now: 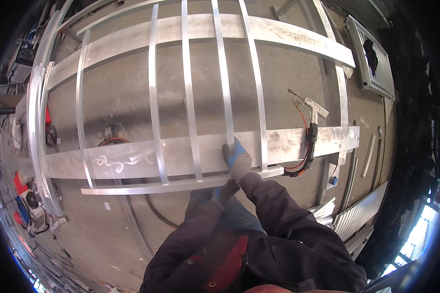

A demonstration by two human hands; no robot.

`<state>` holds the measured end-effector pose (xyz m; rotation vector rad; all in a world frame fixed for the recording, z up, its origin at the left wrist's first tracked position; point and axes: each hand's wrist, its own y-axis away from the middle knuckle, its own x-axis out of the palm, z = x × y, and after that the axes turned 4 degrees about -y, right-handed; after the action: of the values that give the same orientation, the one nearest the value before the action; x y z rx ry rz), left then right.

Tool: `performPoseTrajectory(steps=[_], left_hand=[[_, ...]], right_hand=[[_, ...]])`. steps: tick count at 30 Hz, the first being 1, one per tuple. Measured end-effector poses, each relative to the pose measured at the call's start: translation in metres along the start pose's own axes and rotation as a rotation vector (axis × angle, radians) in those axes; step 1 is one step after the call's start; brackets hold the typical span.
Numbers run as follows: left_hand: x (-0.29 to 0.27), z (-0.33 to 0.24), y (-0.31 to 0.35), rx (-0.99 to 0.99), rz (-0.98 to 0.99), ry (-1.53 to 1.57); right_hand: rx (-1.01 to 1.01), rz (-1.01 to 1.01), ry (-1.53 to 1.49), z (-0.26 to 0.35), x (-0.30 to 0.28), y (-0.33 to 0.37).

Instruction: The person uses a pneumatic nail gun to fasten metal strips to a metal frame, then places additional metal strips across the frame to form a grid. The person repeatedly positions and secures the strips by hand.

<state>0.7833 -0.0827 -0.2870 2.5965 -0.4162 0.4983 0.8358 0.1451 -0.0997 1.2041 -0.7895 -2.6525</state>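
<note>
A frame of slim aluminium bars lies across two wide metal beams. My right hand (238, 155), in a blue and grey glove, is closed around the lower end of one crossbar (223, 88), just above the near rail. That near rail (132, 189) is a long aluminium profile running along the bars' near ends. My left hand (224, 192), also gloved, is at the near side of the rail, below my right hand. Its fingers look closed against the rail, partly hidden. To either side stand other crossbars (189, 93), (257, 83).
A white welding torch (316, 108) with a black cable and red hose rests right of the frame on the near beam (335, 140). The far beam (298, 36) runs behind. Long profiles (38, 122) stack at left, near red equipment (22, 183). A ribbed panel (374, 63) lies far right.
</note>
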Motion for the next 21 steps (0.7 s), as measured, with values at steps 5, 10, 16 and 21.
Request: performPoseTrajectory(steps=[5,10,16,21], left_hand=[[0.006,-0.092,0.009,-0.126,0.040,-0.137],[-0.013,-0.195,0.056,-0.296,0.106,-0.462],[-0.107,-0.170,0.133,-0.377,-0.008,-0.364],[-0.137,-0.178,0.149,-0.584,-0.201,-0.072]], right_hand=[[0.010,-0.025,0.007,0.004,-0.006,0.002],[-0.107,-0.133,-0.027,-0.002,-0.044,-0.010],[-0.455,-0.609,-0.018,-0.015,-0.090,-0.074],[-0.472,-0.589,0.046,-0.019,-0.088,-0.076]])
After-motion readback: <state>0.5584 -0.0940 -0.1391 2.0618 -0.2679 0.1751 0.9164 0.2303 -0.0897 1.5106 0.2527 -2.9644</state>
